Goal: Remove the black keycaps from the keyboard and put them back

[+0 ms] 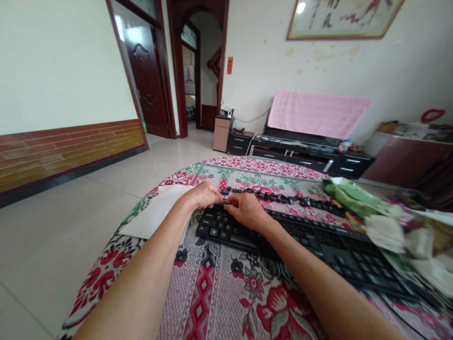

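Observation:
A black keyboard (pixel 244 238) lies on the patterned tablecloth, some of its keys off. My left hand (pixel 204 194) is over its upper left corner, fingertips pinched together. Close beside it, my right hand (pixel 246 208) rests over the keys, its thumb and index finger pinched too. The fingertips of both hands nearly meet at a tiny dark piece, too small to make out for certain. Behind the keyboard runs a row of loose black keycaps (pixel 276 196). White paper (pixel 155 212) lies under my left wrist.
The round table has a red, green and white cloth (pixel 212 293). At its right side lie a green packet (pixel 357 196) and crumpled white tissues (pixel 385 233). A cable (pixel 399 314) trails at the lower right. Beyond stands a low black cabinet (pixel 300 158) with a pink towel (pixel 314 113) above.

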`<state>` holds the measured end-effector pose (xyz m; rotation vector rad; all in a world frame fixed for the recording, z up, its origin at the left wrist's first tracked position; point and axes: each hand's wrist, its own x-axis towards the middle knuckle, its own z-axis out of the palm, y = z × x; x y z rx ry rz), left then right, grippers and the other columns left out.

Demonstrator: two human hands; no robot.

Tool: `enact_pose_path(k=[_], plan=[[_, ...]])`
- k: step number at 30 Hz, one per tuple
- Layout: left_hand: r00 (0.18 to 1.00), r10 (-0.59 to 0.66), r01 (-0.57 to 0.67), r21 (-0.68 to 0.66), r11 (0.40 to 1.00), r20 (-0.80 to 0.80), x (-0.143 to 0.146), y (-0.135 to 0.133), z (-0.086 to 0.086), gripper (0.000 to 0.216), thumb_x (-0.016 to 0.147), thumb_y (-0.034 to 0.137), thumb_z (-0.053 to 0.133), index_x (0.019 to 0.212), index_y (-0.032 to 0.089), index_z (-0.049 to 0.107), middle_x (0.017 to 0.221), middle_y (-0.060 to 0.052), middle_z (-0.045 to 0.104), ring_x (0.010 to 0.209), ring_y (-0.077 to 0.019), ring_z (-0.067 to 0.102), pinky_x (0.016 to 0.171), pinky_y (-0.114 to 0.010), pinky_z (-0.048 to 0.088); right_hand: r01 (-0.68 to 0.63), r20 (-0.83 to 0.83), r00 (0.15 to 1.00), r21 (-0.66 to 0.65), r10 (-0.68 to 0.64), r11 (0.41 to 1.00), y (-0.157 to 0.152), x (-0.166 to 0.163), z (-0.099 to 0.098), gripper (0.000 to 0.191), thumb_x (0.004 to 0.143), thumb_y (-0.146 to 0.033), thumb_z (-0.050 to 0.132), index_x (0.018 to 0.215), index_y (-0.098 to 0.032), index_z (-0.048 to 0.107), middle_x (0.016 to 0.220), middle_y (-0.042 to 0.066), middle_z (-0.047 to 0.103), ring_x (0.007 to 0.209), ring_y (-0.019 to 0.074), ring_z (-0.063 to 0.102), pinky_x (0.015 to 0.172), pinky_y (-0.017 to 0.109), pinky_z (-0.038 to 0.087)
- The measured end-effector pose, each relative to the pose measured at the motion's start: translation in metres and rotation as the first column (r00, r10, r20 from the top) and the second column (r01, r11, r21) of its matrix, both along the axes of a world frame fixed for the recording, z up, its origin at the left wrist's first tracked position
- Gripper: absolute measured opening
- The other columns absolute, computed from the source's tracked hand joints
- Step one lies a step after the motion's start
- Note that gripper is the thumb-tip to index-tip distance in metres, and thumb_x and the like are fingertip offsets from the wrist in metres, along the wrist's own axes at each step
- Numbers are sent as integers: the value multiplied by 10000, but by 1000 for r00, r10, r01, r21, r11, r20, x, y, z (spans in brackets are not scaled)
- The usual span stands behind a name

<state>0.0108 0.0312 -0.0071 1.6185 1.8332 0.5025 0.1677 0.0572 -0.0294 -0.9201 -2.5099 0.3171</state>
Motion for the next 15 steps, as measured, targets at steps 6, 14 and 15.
enact_pose_path(k=[6, 14, 15], plan=[[1000, 7, -6, -23, 1000, 9, 0, -2, 3, 278, 597, 363, 476, 711, 135, 586, 453, 24, 443, 326, -49, 309, 340, -208, 221, -2, -13, 1000, -48, 1, 999, 1, 0, 4, 220, 677, -294, 412, 718, -185, 599, 564, -3, 556, 490, 84, 453, 471, 213, 288], [999, -41, 41, -17, 999, 25, -5, 0, -2, 290, 597, 370, 461, 734, 141, 575, 492, 19, 453, 344, -50, 334, 336, -197, 241, -7, -6, 1000, -59, 7, 998, -2, 0, 5, 203, 652, -288, 435, 715, -183, 595, 579, 1, 556, 496, 84, 447, 467, 212, 277], [999, -45, 46, -24, 999, 16, -5, 0, -1, 288, 588, 369, 470, 732, 143, 575, 492, 21, 452, 347, -51, 338, 338, -196, 245, -7, -2, 1000, -46, 7, 999, -2, 0, 5, 202, 652, -288, 435, 716, -185, 596, 579, 2, 556, 497, 85, 446, 468, 214, 274]])
